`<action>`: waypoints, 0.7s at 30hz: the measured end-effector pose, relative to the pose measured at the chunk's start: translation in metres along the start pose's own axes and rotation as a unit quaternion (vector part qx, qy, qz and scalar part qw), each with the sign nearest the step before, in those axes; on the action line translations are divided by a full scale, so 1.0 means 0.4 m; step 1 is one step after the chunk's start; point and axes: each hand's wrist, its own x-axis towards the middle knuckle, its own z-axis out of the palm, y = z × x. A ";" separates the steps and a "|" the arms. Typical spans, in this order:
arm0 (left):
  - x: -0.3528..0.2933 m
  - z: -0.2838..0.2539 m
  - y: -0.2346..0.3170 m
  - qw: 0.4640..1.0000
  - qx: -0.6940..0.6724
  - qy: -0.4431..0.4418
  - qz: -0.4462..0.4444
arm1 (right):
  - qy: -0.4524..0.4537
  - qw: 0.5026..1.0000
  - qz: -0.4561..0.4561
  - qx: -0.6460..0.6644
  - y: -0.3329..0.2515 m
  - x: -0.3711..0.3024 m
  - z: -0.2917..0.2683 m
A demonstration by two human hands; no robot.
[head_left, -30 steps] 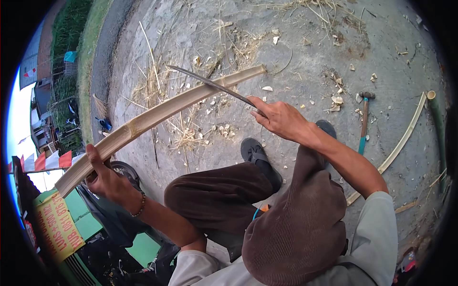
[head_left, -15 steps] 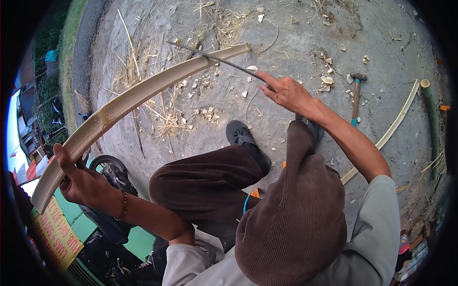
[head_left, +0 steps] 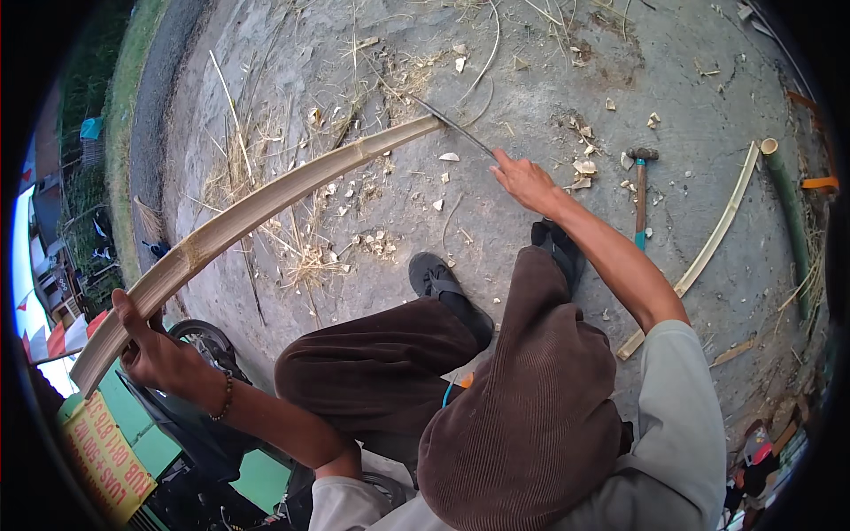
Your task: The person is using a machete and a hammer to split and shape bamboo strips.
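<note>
A long strip of split bamboo slants from the lower left up toward the middle, its pale hollow side showing. Near its lower end, my left hand grips it with the thumb on the visible face and the other fingers underneath. My right hand is closed round the handle of a long thin dark knife, seen nearly edge-on; the handle is mostly hidden in the fist. The blade lies against or just past the strip's far end; contact is unclear.
A hammer lies on the concrete at right, beside another split bamboo strip and a green bamboo pole. Wood chips and shavings litter the ground. A motorbike stands at lower left, near a yellow banner.
The blade has slid along the bamboo strip to its far end, and my right hand has moved slightly down and to the right. My left hand keeps its hold on the strip, a little lower.
</note>
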 end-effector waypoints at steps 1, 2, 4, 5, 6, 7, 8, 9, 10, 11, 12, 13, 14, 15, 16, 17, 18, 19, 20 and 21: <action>0.004 -0.004 -0.011 1.000 0.018 0.005 -0.018 | 0.003 1.000 0.000 0.001 0.015 0.005 -0.012; 0.011 -0.011 -0.020 0.999 0.034 0.013 -0.035 | -0.018 1.000 0.008 -0.009 0.024 0.014 -0.027; 0.014 -0.022 -0.021 0.999 0.035 0.014 -0.039 | -0.039 0.999 0.005 -0.021 0.013 0.030 -0.041; -0.006 -0.008 -0.027 0.999 -0.015 0.011 -0.049 | -0.040 0.999 0.011 0.000 0.006 0.027 -0.036; -0.013 0.000 -0.039 0.996 -0.066 0.011 -0.056 | -0.040 0.999 0.013 0.021 -0.009 0.023 -0.034; 0.005 -0.012 -0.059 0.992 -0.086 0.008 -0.094 | -0.020 0.998 0.024 0.062 -0.019 0.017 -0.023; 0.009 -0.020 -0.097 0.985 -0.130 -0.025 -0.115 | -0.003 0.995 0.032 0.098 -0.010 -0.007 -0.020; -0.004 -0.005 -0.097 0.986 -0.130 -0.019 -0.102 | 0.003 0.991 0.077 0.108 -0.011 -0.033 -0.021; -0.010 -0.003 -0.127 0.978 -0.181 -0.021 -0.102 | 0.001 0.981 0.146 0.131 -0.012 -0.066 -0.031; -0.027 0.026 -0.134 0.966 -0.221 -0.015 -0.136 | 0.071 0.986 0.105 0.104 0.074 -0.108 -0.023; -0.024 0.005 -0.142 0.962 -0.237 -0.021 -0.134 | 0.025 0.964 0.170 0.203 -0.005 -0.152 -0.039; -0.026 0.002 -0.150 0.957 -0.258 -0.016 -0.129 | 0.048 0.956 0.166 0.236 0.003 -0.198 -0.043; -0.029 -0.004 -0.153 0.951 -0.281 -0.013 -0.129 | 0.067 0.954 0.176 0.232 0.029 -0.237 -0.039; -0.034 -0.010 -0.145 0.950 -0.277 -0.005 -0.147 | 0.074 0.951 0.182 0.240 0.074 -0.279 -0.038; -0.029 -0.034 -0.138 0.950 -0.267 0.004 -0.161 | 0.090 0.960 0.164 0.210 0.061 -0.320 -0.039; -0.026 -0.061 -0.137 0.950 -0.263 0.005 -0.171 | 0.082 0.971 0.148 0.172 0.048 -0.361 -0.058; -0.028 -0.073 -0.143 0.946 -0.266 0.003 -0.184 | 0.058 0.969 0.178 0.159 0.069 -0.398 -0.085; -0.027 -0.081 -0.156 0.949 -0.239 0.012 -0.205 | 0.072 0.966 0.163 0.189 0.103 -0.444 -0.093; -0.033 -0.058 -0.166 0.960 -0.197 0.001 -0.197 | 0.108 0.963 0.133 0.208 0.278 -0.485 -0.122; -0.039 -0.041 -0.156 0.969 -0.156 0.000 -0.190 | 0.190 0.971 0.061 0.131 0.412 -0.529 -0.154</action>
